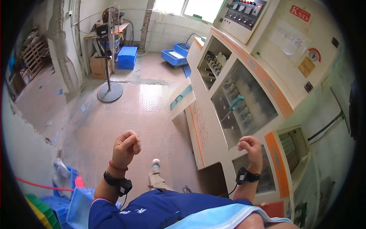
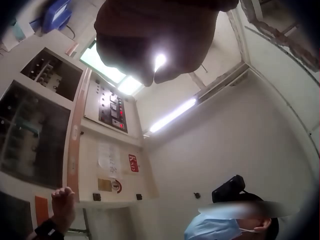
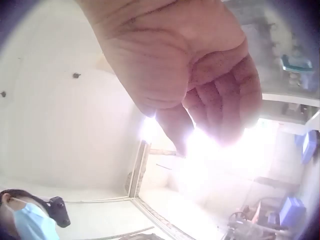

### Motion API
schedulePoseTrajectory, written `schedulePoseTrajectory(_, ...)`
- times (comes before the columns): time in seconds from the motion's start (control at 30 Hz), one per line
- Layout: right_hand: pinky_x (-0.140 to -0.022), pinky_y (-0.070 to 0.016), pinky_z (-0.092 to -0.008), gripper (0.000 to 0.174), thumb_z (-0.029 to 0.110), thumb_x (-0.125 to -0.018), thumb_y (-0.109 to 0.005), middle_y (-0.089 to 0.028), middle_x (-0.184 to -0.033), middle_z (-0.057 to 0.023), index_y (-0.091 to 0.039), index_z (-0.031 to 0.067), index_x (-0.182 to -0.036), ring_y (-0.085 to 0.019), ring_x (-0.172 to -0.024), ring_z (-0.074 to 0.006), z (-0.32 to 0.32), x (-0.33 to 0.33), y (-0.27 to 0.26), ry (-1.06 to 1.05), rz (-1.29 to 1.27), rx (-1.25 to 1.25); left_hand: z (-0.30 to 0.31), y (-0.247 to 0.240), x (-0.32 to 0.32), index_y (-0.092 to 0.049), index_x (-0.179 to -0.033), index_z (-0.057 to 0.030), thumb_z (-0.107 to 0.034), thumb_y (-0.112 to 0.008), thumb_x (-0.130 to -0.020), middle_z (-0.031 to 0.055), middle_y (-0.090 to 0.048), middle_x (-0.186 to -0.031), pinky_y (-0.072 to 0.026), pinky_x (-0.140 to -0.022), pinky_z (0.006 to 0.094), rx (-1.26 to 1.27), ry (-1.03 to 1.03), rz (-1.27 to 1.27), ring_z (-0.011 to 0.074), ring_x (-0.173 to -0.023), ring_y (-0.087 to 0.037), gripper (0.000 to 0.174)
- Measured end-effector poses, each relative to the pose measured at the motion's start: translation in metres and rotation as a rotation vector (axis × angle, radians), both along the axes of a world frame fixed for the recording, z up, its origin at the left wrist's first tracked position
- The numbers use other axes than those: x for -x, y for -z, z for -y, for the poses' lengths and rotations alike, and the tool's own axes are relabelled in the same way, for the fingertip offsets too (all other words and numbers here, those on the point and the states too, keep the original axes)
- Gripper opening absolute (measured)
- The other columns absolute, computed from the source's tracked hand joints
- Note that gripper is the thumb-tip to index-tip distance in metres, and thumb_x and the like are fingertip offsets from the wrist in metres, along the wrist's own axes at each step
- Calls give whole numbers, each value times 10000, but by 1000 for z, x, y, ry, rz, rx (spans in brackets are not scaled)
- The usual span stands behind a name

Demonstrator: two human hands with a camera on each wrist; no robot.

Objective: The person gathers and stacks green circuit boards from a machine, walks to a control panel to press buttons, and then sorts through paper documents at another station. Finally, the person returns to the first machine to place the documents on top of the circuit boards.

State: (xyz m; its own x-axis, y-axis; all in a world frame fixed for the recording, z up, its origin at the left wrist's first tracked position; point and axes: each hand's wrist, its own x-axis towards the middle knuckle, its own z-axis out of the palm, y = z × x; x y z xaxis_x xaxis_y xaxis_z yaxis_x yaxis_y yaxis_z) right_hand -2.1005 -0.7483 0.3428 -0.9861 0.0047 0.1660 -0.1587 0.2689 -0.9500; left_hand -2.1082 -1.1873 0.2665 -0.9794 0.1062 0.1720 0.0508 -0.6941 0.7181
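Observation:
Both my hands are raised in front of me and hold nothing. My left hand (image 1: 127,145) is curled into a fist above the tiled floor; in the left wrist view it (image 2: 155,40) shows as a dark closed shape against the ceiling light. My right hand (image 1: 249,145) hangs with its fingers folded toward the palm, close to the glass front of a cream machine cabinet (image 1: 267,76) without touching it. The right wrist view shows that hand (image 3: 175,60) with its fingers curled in. Each wrist wears a black camera band.
The cabinet with orange stripes and a button panel (image 1: 244,13) fills the right side. A standing fan (image 1: 109,91), blue crates (image 1: 127,57) and a cardboard box (image 1: 98,65) stand at the back. Stacked crates (image 1: 57,202) are at my lower left. A small bottle (image 1: 155,165) lies by my foot.

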Motion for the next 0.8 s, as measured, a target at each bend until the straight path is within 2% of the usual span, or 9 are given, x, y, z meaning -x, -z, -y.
schedulePoseTrajectory(0.1,-580,-476,-221,61,21,-792,-598,-621,-700,-77,-600,-21,-836,-583,-608,-111,-19,69,-23,92,-172,59,1,0,106,-524,-768,-38,-142,-487,-893,15,-461,-537,-310,-432,228,21,43,-116,88,-461,-400,167)
schedulePoseTrajectory(0.17,-571,-459,-210,65,52,-802,-600,-614,-692,-67,-595,-13,-804,-570,-599,-102,-26,124,-45,108,-279,-70,8,1,178,-525,-771,-40,-141,-479,-898,17,-461,-542,-311,-433,230,-89,35,-67,88,-461,-397,168)
schedulePoseTrajectory(0.2,-571,-459,-210,65,52,-802,-600,-614,-692,-67,-595,-13,-804,-570,-599,-102,-19,141,-52,142,-255,-50,11,-2,209,-522,-771,-42,-148,-469,-903,18,-464,-557,-320,-438,225,-63,-10,-75,89,-467,-398,178)
schedulePoseTrajectory(0.27,-565,-444,-202,84,72,-810,-605,-605,-686,-56,-594,-9,-791,-556,-593,-91,-9,206,-96,244,-318,-77,25,-9,258,-519,-769,-43,-153,-465,-905,16,-462,-555,-324,-440,224,-45,-29,-47,90,-466,-399,183)
schedulePoseTrajectory(0.37,-564,-440,-201,102,92,-816,-618,-597,-683,-46,-599,-7,-805,-547,-592,-85,4,295,-148,261,-394,-265,47,-7,331,-511,-765,-50,-164,-467,-905,12,-452,-546,-330,-432,225,-33,-121,-49,89,-460,-400,186)
schedulePoseTrajectory(0.47,-563,-441,-203,120,114,-827,-625,-593,-685,-32,-606,-4,-822,-541,-592,-80,10,380,-184,227,-417,-334,63,12,419,-512,-766,-52,-166,-469,-904,10,-441,-533,-330,-426,226,-79,-90,-9,91,-449,-400,185)
schedulePoseTrajectory(0.53,-564,-441,-201,122,120,-832,-624,-591,-686,-25,-607,0,-824,-539,-595,-75,24,427,-201,256,-454,-388,68,28,478,-513,-767,-54,-171,-471,-903,6,-429,-523,-325,-422,226,-111,-87,72,92,-440,-396,184)
schedulePoseTrajectory(0.67,-567,-439,-193,122,129,-837,-625,-587,-691,-12,-610,9,-819,-536,-605,-61,55,518,-220,341,-522,-508,73,40,614,-514,-768,-55,-173,-478,-900,4,-430,-526,-315,-415,225,-107,8,49,91,-442,-396,181)
schedulePoseTrajectory(0.8,-565,-433,-184,117,121,-829,-630,-582,-676,0,-606,9,-807,-528,-597,-54,63,620,-242,498,-536,-543,80,25,753,-515,-767,-59,-168,-485,-894,1,-433,-525,-301,-407,221,-137,68,53,87,-439,-395,170)
